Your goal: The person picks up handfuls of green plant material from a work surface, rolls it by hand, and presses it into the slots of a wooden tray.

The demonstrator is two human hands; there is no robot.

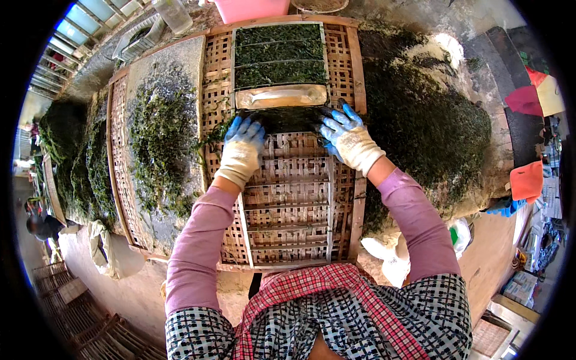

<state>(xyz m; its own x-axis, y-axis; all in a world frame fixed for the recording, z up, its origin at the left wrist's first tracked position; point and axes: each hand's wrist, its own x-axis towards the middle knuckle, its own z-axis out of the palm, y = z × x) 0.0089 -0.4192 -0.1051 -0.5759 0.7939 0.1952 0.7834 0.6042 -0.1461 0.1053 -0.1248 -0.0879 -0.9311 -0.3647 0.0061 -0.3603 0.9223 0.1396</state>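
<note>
Both my hands wear white gloves with blue-coated fingers, stained dark at the tips. My left hand (pixel 243 144) lies at the left end of a dark strip of wet seaweed (pixel 291 120), fingers stretched forward. At its right end, my right hand (pixel 348 137) has its fingers spread, touching the frame's side. Just beyond the strip lies a smooth wooden block (pixel 281 95). Farther off, a layer of chopped green seaweed (pixel 279 54) fills the far sections of a thin rectangular frame (pixel 330 210). Under the near sections, the woven bamboo rack (pixel 288 198) shows through.
Heaped seaweed (pixel 420 120) covers the surface on the right. More seaweed (pixel 162 126) lies on a board to the left, beside another rack (pixel 123 162). A pink tub (pixel 252 9) and a clear plastic jug (pixel 173 15) stand at the back. Slatted racks (pixel 78 306) stand lower left.
</note>
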